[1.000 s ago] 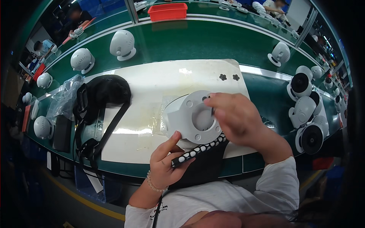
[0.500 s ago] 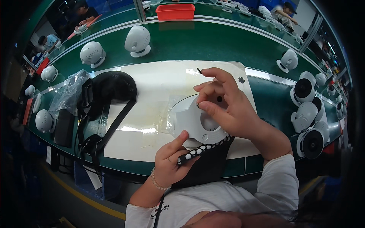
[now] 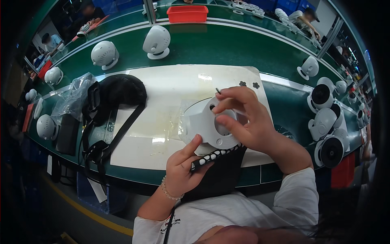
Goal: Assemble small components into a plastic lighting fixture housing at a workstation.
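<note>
A white rounded plastic housing (image 3: 203, 126) with a large round opening lies on the pale mat in front of me. My left hand (image 3: 183, 166) grips a black sheet with rows of white spots (image 3: 213, 156), its thumb resting against the housing's near-left side. Over the housing's right part hovers my right hand (image 3: 243, 118), fingers bent. A small black piece (image 3: 218, 91) clings at its index fingertip. Close to the middle finger, a dark round spot (image 3: 212, 107) shows on the housing's top. The hand covers part of the large opening.
A black strap pouch (image 3: 122, 95), clear plastic bag (image 3: 73, 99) and dark box (image 3: 68, 136) lie left of the mat (image 3: 138, 150). White fan-like units (image 3: 157, 42) stand on the green belt; several more (image 3: 331, 151) crowd the right. Beyond is a red bin (image 3: 187, 14). Other people work farther off.
My right hand has lowered slightly, and its fingers have lifted off the dark spot. The black piece has come down with the index finger. Units on the belt have shifted right.
</note>
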Action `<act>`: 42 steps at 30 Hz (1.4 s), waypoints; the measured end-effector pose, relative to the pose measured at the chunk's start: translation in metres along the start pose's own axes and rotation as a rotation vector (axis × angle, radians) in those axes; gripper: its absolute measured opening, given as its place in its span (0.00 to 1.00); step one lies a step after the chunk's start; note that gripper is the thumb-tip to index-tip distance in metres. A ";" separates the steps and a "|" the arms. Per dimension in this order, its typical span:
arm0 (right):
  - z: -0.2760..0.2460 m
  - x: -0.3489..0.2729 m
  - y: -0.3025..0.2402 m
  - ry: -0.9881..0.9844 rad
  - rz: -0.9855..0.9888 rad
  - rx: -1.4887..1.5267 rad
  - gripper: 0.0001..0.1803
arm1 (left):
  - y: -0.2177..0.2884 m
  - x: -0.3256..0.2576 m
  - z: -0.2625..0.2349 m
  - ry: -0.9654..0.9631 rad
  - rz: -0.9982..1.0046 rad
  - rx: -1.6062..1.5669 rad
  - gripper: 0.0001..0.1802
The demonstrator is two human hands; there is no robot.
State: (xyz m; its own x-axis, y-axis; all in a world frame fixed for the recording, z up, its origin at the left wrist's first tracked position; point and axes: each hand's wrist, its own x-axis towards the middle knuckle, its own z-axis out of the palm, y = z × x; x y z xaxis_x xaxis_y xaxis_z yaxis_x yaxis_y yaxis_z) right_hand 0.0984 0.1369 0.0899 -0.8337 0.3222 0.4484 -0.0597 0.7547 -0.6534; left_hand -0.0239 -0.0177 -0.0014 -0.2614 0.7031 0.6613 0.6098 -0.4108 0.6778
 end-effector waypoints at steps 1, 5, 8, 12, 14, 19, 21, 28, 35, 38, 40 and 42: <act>0.004 0.002 0.001 0.002 -0.001 -0.001 0.26 | 0.000 0.001 0.000 0.001 0.001 -0.011 0.14; 0.009 0.007 0.001 0.100 0.024 0.118 0.25 | -0.001 0.000 -0.001 -0.008 -0.004 -0.008 0.14; 0.007 0.011 0.006 0.088 -0.123 -0.081 0.25 | -0.001 0.000 -0.002 -0.009 -0.008 -0.011 0.14; 0.007 0.017 0.005 0.185 -0.438 -0.472 0.24 | 0.000 0.002 -0.002 -0.011 -0.017 -0.016 0.13; 0.008 0.019 0.008 0.183 -0.405 -0.398 0.23 | 0.001 0.002 -0.002 -0.015 -0.024 -0.013 0.13; 0.003 0.019 0.012 0.179 -0.157 0.232 0.23 | -0.002 0.001 -0.002 -0.017 -0.017 -0.030 0.13; 0.001 0.017 0.005 0.177 -0.129 0.219 0.24 | -0.001 0.001 -0.003 -0.018 -0.018 -0.033 0.13; 0.001 0.018 -0.008 0.100 0.160 0.295 0.31 | -0.001 0.000 -0.006 -0.021 -0.024 -0.030 0.13; 0.006 0.023 -0.009 0.070 0.182 0.211 0.31 | 0.000 0.000 -0.008 -0.042 -0.053 -0.014 0.13; 0.005 0.023 -0.010 0.033 0.190 0.183 0.30 | -0.001 0.000 -0.009 -0.028 -0.055 -0.030 0.13; 0.007 0.022 -0.014 0.068 0.241 0.126 0.29 | 0.000 0.001 -0.009 -0.024 -0.060 -0.032 0.13; 0.007 0.014 -0.008 0.049 0.106 -0.039 0.29 | 0.001 0.002 -0.009 -0.020 -0.064 -0.032 0.13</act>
State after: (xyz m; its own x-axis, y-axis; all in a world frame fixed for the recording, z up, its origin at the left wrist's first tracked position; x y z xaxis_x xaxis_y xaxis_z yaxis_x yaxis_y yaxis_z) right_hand 0.0839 0.1317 0.0968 -0.8062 0.4286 0.4077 0.0496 0.7358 -0.6754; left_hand -0.0310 -0.0224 0.0031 -0.2839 0.7396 0.6103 0.5678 -0.3832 0.7285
